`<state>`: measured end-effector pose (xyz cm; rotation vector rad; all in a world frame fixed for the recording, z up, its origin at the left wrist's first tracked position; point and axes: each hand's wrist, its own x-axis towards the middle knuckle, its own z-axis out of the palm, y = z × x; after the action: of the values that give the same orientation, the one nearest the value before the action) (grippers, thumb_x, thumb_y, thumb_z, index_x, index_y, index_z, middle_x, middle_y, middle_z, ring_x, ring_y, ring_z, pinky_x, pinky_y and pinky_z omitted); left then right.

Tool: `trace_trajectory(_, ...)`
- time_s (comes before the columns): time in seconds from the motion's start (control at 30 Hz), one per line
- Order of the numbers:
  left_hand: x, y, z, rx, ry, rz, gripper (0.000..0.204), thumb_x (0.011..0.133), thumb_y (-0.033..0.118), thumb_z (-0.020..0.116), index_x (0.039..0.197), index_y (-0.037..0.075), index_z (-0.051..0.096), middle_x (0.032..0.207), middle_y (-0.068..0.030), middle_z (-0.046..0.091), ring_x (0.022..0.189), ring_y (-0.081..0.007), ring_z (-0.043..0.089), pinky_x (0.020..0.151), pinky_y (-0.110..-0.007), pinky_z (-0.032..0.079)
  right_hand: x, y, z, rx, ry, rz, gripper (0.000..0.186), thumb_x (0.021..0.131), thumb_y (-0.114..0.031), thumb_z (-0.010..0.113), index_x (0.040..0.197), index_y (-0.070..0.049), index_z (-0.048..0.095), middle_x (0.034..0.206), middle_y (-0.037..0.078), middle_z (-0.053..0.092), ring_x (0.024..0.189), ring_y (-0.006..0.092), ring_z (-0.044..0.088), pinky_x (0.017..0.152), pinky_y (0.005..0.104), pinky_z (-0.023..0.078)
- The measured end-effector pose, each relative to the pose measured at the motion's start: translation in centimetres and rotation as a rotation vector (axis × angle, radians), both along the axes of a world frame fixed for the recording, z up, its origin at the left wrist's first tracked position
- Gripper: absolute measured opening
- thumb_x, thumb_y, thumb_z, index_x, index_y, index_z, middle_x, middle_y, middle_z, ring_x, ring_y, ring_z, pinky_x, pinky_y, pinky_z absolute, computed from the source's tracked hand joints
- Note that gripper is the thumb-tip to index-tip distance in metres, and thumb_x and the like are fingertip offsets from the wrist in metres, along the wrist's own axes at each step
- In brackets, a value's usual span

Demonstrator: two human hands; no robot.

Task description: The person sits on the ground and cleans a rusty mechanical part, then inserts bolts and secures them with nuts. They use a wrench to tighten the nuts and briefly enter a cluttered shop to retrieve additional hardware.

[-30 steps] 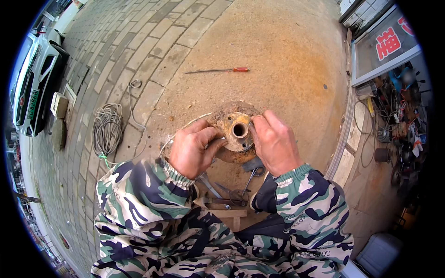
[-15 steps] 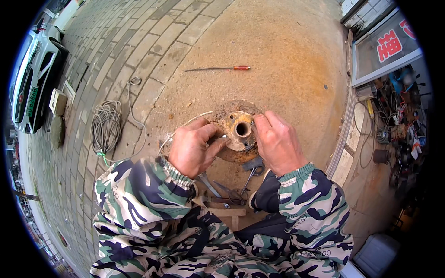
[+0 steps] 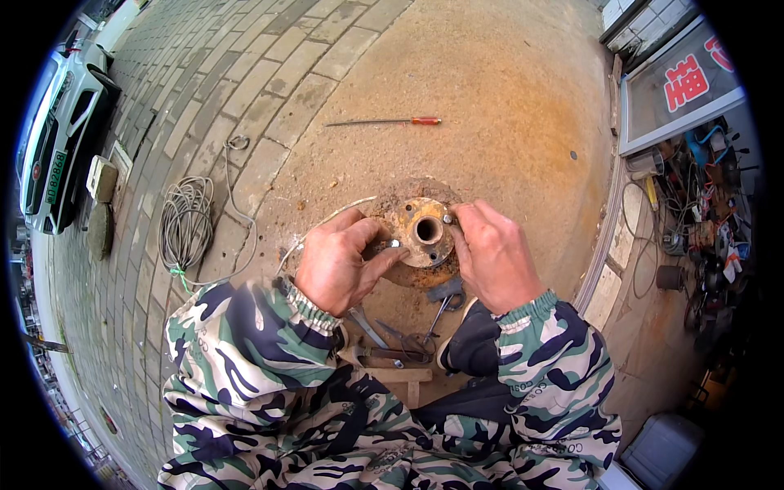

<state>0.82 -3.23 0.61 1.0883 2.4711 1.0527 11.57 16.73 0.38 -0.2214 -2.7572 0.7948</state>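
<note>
While I crouched over the dusty ground, my left hand (image 3: 339,265) and my right hand (image 3: 494,255) both rested on the rusty wheel hub (image 3: 425,233), which lay flat on the dirt right in front of my knees, its round centre bore facing up. My left fingers (image 3: 384,260) were curled against the hub's near-left edge, thumb and forefinger pinched at a small shiny bolt head on the flange; whether they truly gripped it I could not tell. My right fingers (image 3: 459,219) were bent over the hub's right rim, touching it, pressing rather than closing round anything.

Just below the hub, between it and my knees, lay a wrench (image 3: 369,328) and a pair of pliers (image 3: 437,314) on the soil, beside a small wooden stool (image 3: 400,376). Well beyond the hub, on the far side, a long screwdriver with a red handle (image 3: 384,122) lay on the dirt. Far to the left of the hub, a coil of grey cable (image 3: 186,224) sat on the paving bricks, one loose strand trailing back toward the hub. Farther left than the cable stood a parked white car (image 3: 61,122). My camouflage sleeves (image 3: 245,343) filled the lower view.
</note>
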Motion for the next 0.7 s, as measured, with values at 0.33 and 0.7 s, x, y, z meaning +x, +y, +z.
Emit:
trace_trajectory(0.33,-0.3,0.1,-0.9,0.073,0.144,-0.116,0.020,0.081,0.010,0.084,0.096,0.001,0.075,0.090,-0.0147,0.071,0.080,-0.0345,0.071,0.069,-0.040,0.057,-0.1,0.3,0.7,-0.104,-0.082,-0.031,0.011,0.089,0.000,0.064,0.099,0.002,0.063,0.092,0.023,0.064,0.087,0.0451,0.066,0.074,0.0511,0.054)
trace_trajectory(0.7,0.1,0.1,-0.5,0.028,0.002,-0.019,0.019,0.081,0.009,0.085,0.095,0.002,0.075,0.087,-0.0136,0.071,0.076,-0.0318,0.072,0.065,-0.038,0.057,-0.1,-0.2,1.2,-0.128,-0.128,-0.073,0.020,0.087,0.003,0.068,0.107,0.005,0.068,0.096,0.024,0.067,0.091,0.0453,0.067,0.078,0.0472,0.054)
